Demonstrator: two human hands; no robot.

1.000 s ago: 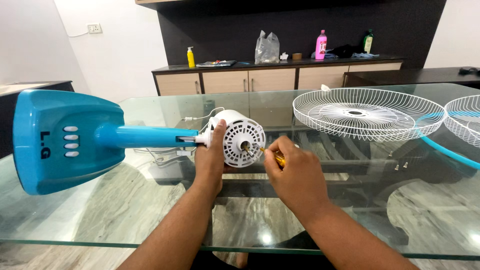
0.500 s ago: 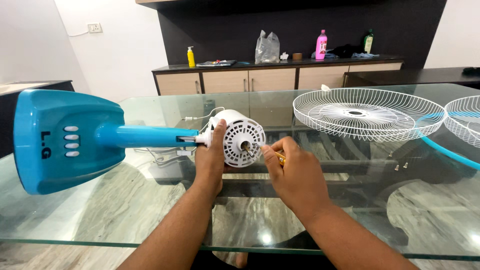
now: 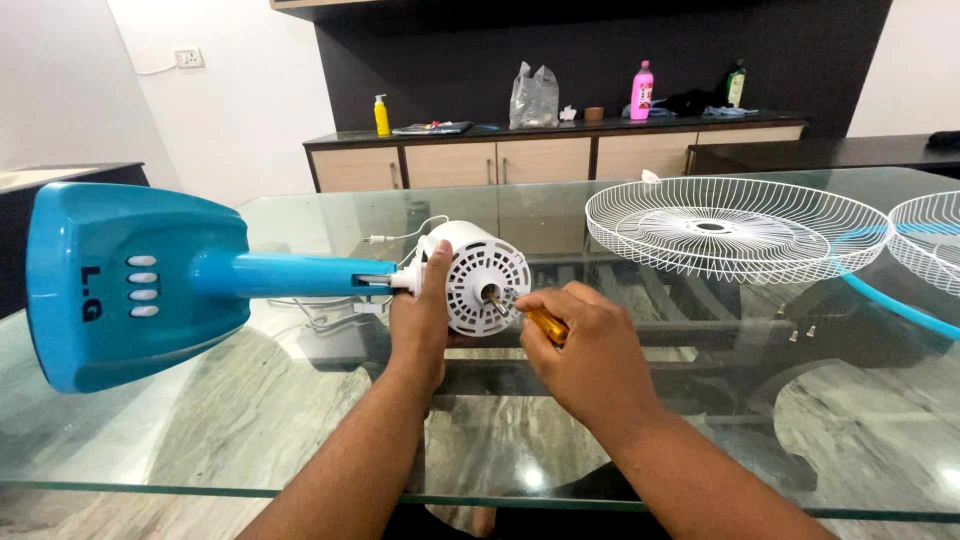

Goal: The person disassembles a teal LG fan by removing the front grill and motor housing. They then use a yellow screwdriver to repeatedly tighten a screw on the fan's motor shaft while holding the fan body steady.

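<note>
At frame centre, your left hand [image 3: 420, 325] is clamped on the white motor housing [image 3: 478, 278]. Just right of it, your right hand [image 3: 585, 345] closes around a yellow-handled screwdriver [image 3: 545, 323], its tip touching the housing's face.

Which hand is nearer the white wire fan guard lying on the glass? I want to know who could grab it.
Right. The right hand holds a screwdriver at the motor housing, on the wire guard side; the left hand grips the housing's far side.
</note>
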